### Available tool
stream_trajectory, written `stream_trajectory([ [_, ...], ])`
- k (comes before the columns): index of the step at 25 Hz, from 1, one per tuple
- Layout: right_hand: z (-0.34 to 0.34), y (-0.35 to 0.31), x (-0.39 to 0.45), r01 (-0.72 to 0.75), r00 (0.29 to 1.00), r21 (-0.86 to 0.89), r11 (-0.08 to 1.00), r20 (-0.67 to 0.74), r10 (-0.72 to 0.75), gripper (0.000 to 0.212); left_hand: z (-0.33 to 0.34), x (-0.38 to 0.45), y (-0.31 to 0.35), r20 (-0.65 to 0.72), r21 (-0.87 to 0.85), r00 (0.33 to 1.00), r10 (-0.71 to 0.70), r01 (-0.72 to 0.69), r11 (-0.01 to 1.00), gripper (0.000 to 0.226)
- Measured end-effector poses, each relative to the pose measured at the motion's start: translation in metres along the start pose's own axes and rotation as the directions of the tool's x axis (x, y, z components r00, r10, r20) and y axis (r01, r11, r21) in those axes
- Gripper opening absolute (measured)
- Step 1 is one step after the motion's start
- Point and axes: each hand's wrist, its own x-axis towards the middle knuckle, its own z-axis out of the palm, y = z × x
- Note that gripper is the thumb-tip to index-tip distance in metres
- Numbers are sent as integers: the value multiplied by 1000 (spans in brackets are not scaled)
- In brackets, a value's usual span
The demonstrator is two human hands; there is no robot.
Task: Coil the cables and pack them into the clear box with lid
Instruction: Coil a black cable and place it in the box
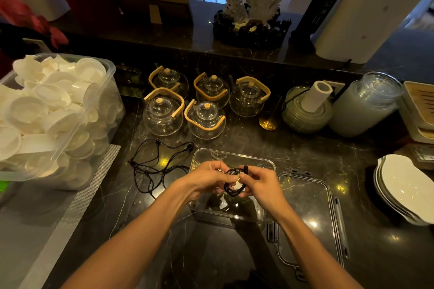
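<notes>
Black and thin, the cable [234, 182] I'm winding sits as a small coil between my two hands, held just above the open clear box [270, 166]. My left hand [209, 179] pinches one side of the loops and my right hand [260, 182] pinches the other, with the plug end sticking up beside my right fingers. It looks light and limp, so I judge the loops will spring apart unless I keep them squeezed together where they cross; gripping the bundle itself, not the plug, seems the safer hold. There is something pale behind the coil that I cannot make out.

The box looks bare inside as far as I can see through my hands and the reflections. Its lid [307, 213] lies flat on the dark stone counter [234, 253] just to the right, touching or nearly touching the box. A second cable [155, 164] lies loose and tangled to the left of the box, not yet coiled. The big tub [105, 70] on the far left is heaped with white cups.
</notes>
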Motion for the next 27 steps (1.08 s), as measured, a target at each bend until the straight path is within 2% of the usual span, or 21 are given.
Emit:
stream_trajectory([
  [7,4,-3,-6,-42,998,77,996,39,39,16,-6,-6,9,62,59,990,-128,124,991,18],
  [10,9,-4,-7,-55,998,109,993,22,53,14,-7,-5,9,16,98,991,-133,131,987,16],
  [13,9,-5,-2,-29,1000,111,993,-1,30,12,-5,-5,5,-73,108,997,3,5,994,17],
  [17,-3,-10,7,-1,998,45,999,60,-2,12,3,-3,-5,-181,-10,969,167,-172,985,25],
  [20,-5,-7,8,-19,998,34,999,68,17,16,7,3,-7,-245,-97,949,198,-227,969,26],
  [23,-5,-3,10,-52,997,66,996,63,47,17,5,8,-5,-235,-117,947,219,-251,961,22],
  [27,-8,-1,10,-103,995,142,984,1,104,12,7,15,-6,-235,-104,956,174,-202,974,20],
])
